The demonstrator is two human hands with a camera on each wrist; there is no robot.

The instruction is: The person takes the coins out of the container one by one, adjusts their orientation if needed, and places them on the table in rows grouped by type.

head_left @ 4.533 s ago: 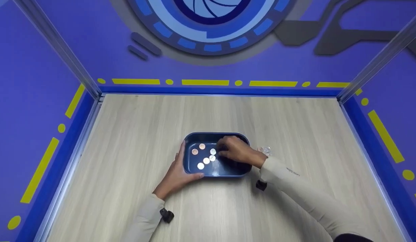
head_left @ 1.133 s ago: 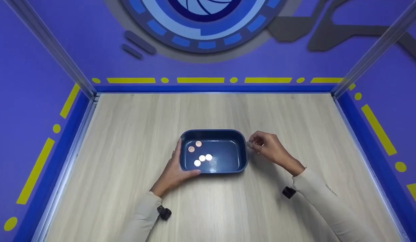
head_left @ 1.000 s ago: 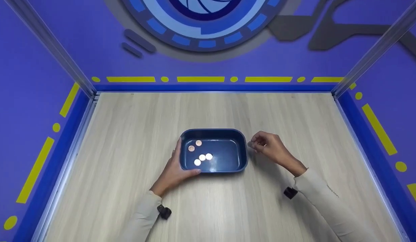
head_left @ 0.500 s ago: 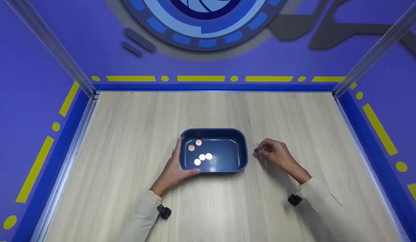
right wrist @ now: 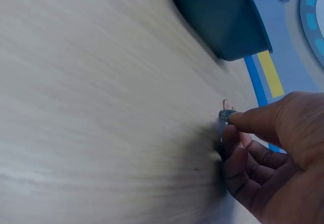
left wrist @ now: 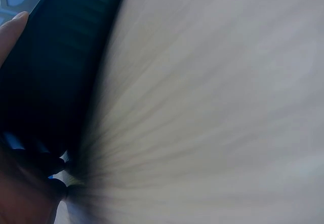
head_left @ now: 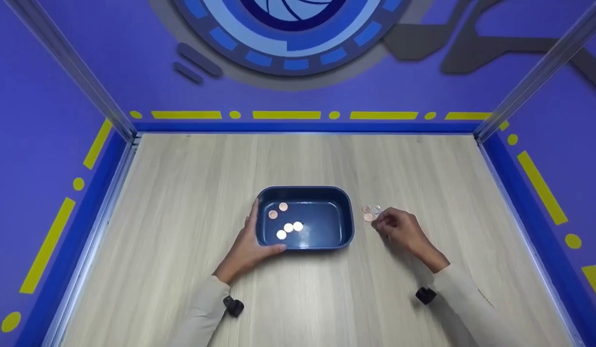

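Note:
A dark blue rectangular bin [head_left: 326, 236] stands mid-table in the head view. Several coins lie on its floor: two copper coins [head_left: 273, 214] at the back left and three bright coins [head_left: 288, 227] in a slanting row. My left hand [head_left: 249, 242] holds the bin's left end, thumb along the front wall and fingers against the side. To the bin's right, my right hand [head_left: 401, 231] pinches a coin [right wrist: 228, 115] between thumb and index finger, low by the table. Just beyond those fingertips, a small group of copper and silvery coins [head_left: 368, 217] lies on the table.
The wooden tabletop [head_left: 192, 183] is enclosed at the back and sides by blue panels [head_left: 375, 91] with yellow dashes. Metal posts [head_left: 538, 72] stand at the corners. A small black camera [head_left: 426, 295] sits on each wrist.
One silvery coin has left the bin; my right hand has carried a coin out over the right wall to beside the loose group. My left hand has stayed on the bin.

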